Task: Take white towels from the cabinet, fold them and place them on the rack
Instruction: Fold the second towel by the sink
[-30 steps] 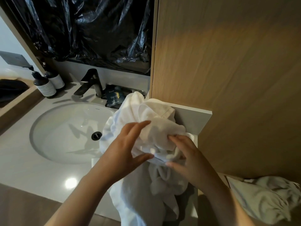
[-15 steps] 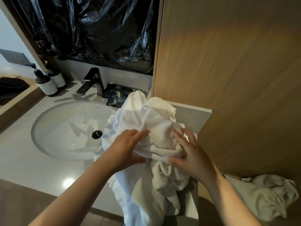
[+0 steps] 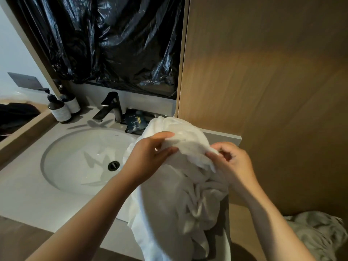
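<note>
A crumpled white towel (image 3: 177, 200) lies bunched on the right end of the countertop and hangs down over its front edge. My left hand (image 3: 146, 159) pinches the upper fold of the towel between thumb and fingers. My right hand (image 3: 231, 162) grips the same upper edge a little to the right, its fingers curled into the cloth. The towel's lower part drapes below both hands. No rack is in view.
A white sink basin (image 3: 81, 159) with a dark faucet (image 3: 111, 106) lies left of the towel. Two pump bottles (image 3: 60, 110) stand at the back left. A wooden cabinet panel (image 3: 263, 91) rises on the right. A greyish cloth (image 3: 316, 234) lies at the lower right.
Both hands have lifted the towel's top fold and drawn it apart; the right hand's flat fingers have curled into the cloth's edge.
</note>
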{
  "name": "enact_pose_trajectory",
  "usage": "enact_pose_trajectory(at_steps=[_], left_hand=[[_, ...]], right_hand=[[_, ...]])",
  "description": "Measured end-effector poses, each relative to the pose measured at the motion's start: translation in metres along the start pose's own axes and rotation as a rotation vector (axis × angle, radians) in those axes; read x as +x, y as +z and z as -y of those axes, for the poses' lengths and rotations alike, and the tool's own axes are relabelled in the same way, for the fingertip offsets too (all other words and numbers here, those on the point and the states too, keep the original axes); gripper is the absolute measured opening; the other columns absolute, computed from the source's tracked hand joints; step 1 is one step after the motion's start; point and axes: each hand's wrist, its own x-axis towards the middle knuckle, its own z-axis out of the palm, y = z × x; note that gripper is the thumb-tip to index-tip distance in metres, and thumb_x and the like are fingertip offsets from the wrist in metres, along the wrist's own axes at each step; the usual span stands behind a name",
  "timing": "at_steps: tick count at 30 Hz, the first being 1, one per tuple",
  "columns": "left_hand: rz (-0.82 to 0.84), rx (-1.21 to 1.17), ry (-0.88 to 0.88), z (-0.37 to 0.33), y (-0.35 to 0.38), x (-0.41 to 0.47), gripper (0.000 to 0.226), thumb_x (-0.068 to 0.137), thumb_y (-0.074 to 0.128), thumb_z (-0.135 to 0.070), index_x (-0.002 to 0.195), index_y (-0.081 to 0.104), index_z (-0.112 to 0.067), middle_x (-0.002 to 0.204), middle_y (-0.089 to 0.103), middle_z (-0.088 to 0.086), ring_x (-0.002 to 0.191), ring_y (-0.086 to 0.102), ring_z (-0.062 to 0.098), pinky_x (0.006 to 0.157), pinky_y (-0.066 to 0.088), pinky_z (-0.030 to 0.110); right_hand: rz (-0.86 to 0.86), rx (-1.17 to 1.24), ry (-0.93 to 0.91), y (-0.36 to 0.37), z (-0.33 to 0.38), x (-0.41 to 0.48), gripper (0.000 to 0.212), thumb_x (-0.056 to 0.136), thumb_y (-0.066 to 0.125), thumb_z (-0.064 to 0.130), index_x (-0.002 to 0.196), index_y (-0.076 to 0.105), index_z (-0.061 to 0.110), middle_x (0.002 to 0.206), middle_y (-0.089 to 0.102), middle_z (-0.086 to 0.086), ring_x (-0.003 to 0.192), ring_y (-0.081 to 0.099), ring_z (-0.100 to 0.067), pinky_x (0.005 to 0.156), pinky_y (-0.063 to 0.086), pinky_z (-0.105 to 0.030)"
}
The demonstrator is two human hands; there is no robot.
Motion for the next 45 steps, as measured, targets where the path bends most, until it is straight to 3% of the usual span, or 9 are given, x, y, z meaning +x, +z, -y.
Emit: enact_pose_trajectory(at_steps=[4, 11, 19, 23, 29, 32, 35, 40, 45], left_hand=[[-0.049, -0.108, -0.006, -0.026, -0.012, 0.022, 0.031, 0.087, 0.070, -0.025, 0.117, 0.067, -0.020, 0.107, 0.069, -0.010, 0.094, 0.063, 0.015, 0.087, 0.049, 0.028], [-0.222, -0.102, 0.186, -0.061, -0.041, 0.051, 0.021, 0.089, 0.068, -0.021, 0.109, 0.069, -0.026, 0.093, 0.066, -0.024, 0.084, 0.061, -0.002, 0.072, 0.045, 0.009], [-0.312, -0.064, 0.322, -0.075, -0.063, 0.078, 0.021, 0.090, 0.066, -0.023, 0.111, 0.066, -0.024, 0.093, 0.063, -0.024, 0.086, 0.061, -0.003, 0.073, 0.044, 0.007], [-0.177, -0.070, 0.149, -0.038, -0.035, 0.065, 0.028, 0.090, 0.067, -0.025, 0.117, 0.064, -0.026, 0.099, 0.064, -0.021, 0.089, 0.059, -0.003, 0.077, 0.044, 0.014], [0.014, -0.066, -0.057, 0.009, 0.005, 0.013, 0.065, 0.077, 0.077, -0.037, 0.135, 0.047, -0.033, 0.107, 0.059, -0.015, 0.090, 0.057, -0.009, 0.081, 0.042, 0.006], [-0.032, -0.014, -0.213, 0.028, 0.006, -0.020, 0.099, 0.068, 0.076, -0.056, 0.150, 0.025, -0.034, 0.128, 0.053, -0.009, 0.115, 0.052, 0.011, 0.097, 0.043, 0.029], [0.027, 0.081, -0.389, 0.044, 0.000, -0.048, 0.108, 0.056, 0.064, -0.077, 0.148, 0.032, -0.032, 0.138, 0.047, -0.008, 0.128, 0.041, 0.014, 0.106, 0.036, 0.034], [0.152, -0.015, -0.444, 0.050, -0.007, -0.061, 0.060, 0.074, 0.052, -0.074, 0.118, 0.057, -0.033, 0.110, 0.063, -0.013, 0.102, 0.059, 0.007, 0.089, 0.049, 0.029], [0.082, 0.095, -0.530, 0.053, -0.006, -0.058, 0.033, 0.082, 0.069, -0.049, 0.108, 0.068, -0.028, 0.102, 0.067, -0.010, 0.095, 0.060, 0.008, 0.074, 0.042, 0.021]], right_hand=[[-0.105, 0.155, -0.102, -0.018, 0.042, 0.017, 0.008, 0.086, 0.072, 0.016, 0.085, 0.073, 0.023, 0.076, 0.070, 0.012, 0.067, 0.058, 0.000, 0.061, 0.043, -0.012], [-0.227, 0.146, -0.254, -0.030, 0.091, 0.034, 0.005, 0.089, 0.068, 0.021, 0.089, 0.073, 0.024, 0.082, 0.071, 0.013, 0.074, 0.062, 0.000, 0.065, 0.046, -0.011], [-0.222, 0.223, -0.257, -0.029, 0.106, 0.051, 0.011, 0.095, 0.060, 0.023, 0.098, 0.071, 0.021, 0.089, 0.071, 0.011, 0.082, 0.064, -0.005, 0.069, 0.051, -0.015], [-0.113, 0.205, -0.091, -0.023, 0.076, 0.047, 0.012, 0.091, 0.064, 0.031, 0.101, 0.070, 0.028, 0.085, 0.069, 0.015, 0.078, 0.063, -0.002, 0.066, 0.049, -0.016], [0.110, -0.120, 0.249, 0.001, 0.016, 0.024, 0.022, 0.084, 0.070, 0.039, 0.104, 0.067, 0.030, 0.107, 0.066, 0.010, 0.099, 0.062, -0.012, 0.086, 0.053, -0.033], [0.158, -0.276, 0.279, 0.005, 0.003, 0.012, 0.042, 0.083, 0.067, 0.052, 0.119, 0.060, 0.032, 0.121, 0.059, 0.011, 0.108, 0.057, -0.008, 0.089, 0.050, -0.032], [0.143, -0.290, 0.189, 0.012, 0.006, 0.006, 0.086, 0.073, 0.070, 0.066, 0.146, 0.028, 0.045, 0.139, 0.030, 0.021, 0.121, 0.037, -0.003, 0.095, 0.040, -0.030], [0.273, -0.391, -0.216, 0.040, 0.012, 0.014, 0.118, 0.066, 0.081, 0.052, 0.147, -0.005, 0.058, 0.159, -0.016, 0.022, 0.146, 0.000, -0.005, 0.112, 0.020, -0.031], [0.373, -0.549, -0.216, 0.055, -0.014, 0.023, 0.082, 0.073, 0.081, 0.026, 0.146, 0.042, 0.032, 0.152, 0.034, 0.002, 0.137, 0.038, -0.018, 0.108, 0.036, -0.029]])
